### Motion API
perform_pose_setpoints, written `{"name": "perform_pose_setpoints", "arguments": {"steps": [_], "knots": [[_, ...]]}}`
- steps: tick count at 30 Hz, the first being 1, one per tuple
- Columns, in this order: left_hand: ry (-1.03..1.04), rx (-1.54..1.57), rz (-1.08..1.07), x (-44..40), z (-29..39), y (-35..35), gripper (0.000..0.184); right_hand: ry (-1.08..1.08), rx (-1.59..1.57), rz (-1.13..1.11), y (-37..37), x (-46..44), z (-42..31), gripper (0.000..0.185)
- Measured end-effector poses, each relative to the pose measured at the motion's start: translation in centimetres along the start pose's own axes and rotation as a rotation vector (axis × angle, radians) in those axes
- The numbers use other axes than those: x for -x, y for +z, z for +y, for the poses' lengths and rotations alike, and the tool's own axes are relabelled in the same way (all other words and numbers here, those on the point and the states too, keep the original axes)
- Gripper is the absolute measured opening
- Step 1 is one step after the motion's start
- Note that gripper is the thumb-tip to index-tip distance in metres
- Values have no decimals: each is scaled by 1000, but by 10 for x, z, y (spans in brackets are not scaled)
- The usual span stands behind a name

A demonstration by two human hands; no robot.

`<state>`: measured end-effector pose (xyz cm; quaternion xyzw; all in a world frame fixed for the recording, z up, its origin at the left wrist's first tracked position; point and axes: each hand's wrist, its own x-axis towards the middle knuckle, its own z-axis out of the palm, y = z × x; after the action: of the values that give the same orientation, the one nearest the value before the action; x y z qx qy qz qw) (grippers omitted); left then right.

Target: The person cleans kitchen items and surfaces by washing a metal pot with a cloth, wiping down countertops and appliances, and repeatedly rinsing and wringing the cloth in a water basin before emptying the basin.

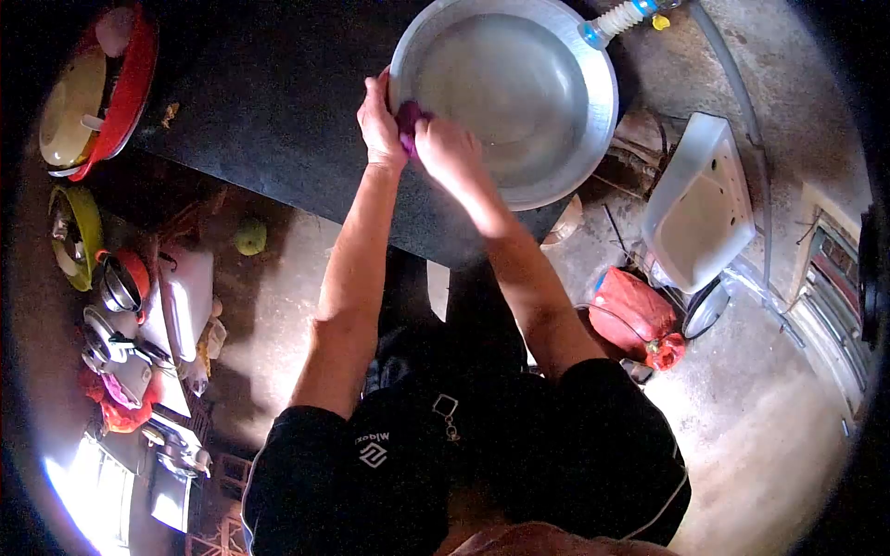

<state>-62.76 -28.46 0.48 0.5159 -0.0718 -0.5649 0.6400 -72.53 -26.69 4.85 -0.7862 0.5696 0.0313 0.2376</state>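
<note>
A wide metal basin [598, 79] with cloudy liquid in it stands on the black countertop [269, 102]. My left hand [378, 125] is at the basin's left rim, its fingers on the rim's outer side. A small purple cloth [408, 128] lies between my two hands, against the rim. My right hand [447, 148] is curled closed on the cloth, over the basin's lower left edge. The fingers of my right hand are partly hidden from view.
At upper left sits a red basin [144, 79] with a yellowish lid. A ribbed hose [616, 20] reaches the basin's upper right rim. On the right are a white sink [700, 204] and a red bag [632, 310]. Pots and a green ball [250, 237] are at left.
</note>
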Motion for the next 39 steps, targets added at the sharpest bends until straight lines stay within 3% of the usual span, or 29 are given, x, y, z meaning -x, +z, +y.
{"name": "perform_pose_setpoints", "arguments": {"steps": [2, 3, 4, 7, 9, 10, 11, 13, 15, 17, 20, 22, 23, 27, 28, 31, 33, 34, 36, 37, 39], "knots": [[13, -46, -76, -1, -5, -6, 49, 246, -417, -23, -17, -38, -6, 52], [10, -92, -60, 9, 6, 3, 45, 276, -431, -9, -10, -62, 2, 49], [66, -107, -72, 6, 0, 2, 42, 273, -441, 108, -2, -84, 9, 33], [235, -379, 1, 9, -4, 0, 36, 360, -461, 210, 4, -123, 46, 40], [407, -667, 55, 3, -7, 0, 35, 380, -612, 307, -6, -114, 63, 38], [698, -1197, 31, 11, 0, 0, 39, 343, -631, 363, -8, -103, 70, 37], [919, -1315, 140, 15, 2, 13, 50, 306, -647, 419, -3, -86, 78, 37], [1129, -1399, -84, 19, 8, 35, 52, 175, -606, 572, 19, -61, 106, 42], [1089, -1581, -371, 14, -11, 45, 56, 204, -592, 533, 6, -25, 114, 45], [1050, -1703, -553, 13, -27, 49, 47, 55, -381, 860, 37, -11, 150, 44], [962, -2023, -724, 7, -51, 41, 39, 324, -298, 823, 1, -6, 136, 42], [649, -1994, -683, 8, -57, 41, 35, 220, -170, 597, 7, -13, 144, 39], [495, -1973, -658, 11, -55, 42, 33, 168, -110, 484, 8, -15, 146, 38], [83, -1524, -578, -1, -56, 39, 33, 536, -172, 567, 32, -27, 157, 30], [-128, -1341, -551, -7, -58, 36, 42, 342, -266, 661, 55, -28, 168, 30], [-810, -475, -227, 17, -14, 83, 50, 395, -828, 455, 36, -29, 137, 30], [-1061, 241, -551, -8, -36, 64, 49, 426, -1203, 470, 15, -13, 102, 30], [-1071, 400, -639, -24, -52, 54, 45, 250, -1337, 472, -8, 4, 81, 29], [-1016, 560, -762, -57, -103, 24, 39, 99, -1032, 660, 7, 10, 56, 26], [-799, 153, -517, -27, -67, 48, 33, 81, -637, 566, 12, 21, 45, 23], [-897, 204, -581, -36, -75, 44, 35, 141, -720, 648, -13, 30, 11, 24]]}}
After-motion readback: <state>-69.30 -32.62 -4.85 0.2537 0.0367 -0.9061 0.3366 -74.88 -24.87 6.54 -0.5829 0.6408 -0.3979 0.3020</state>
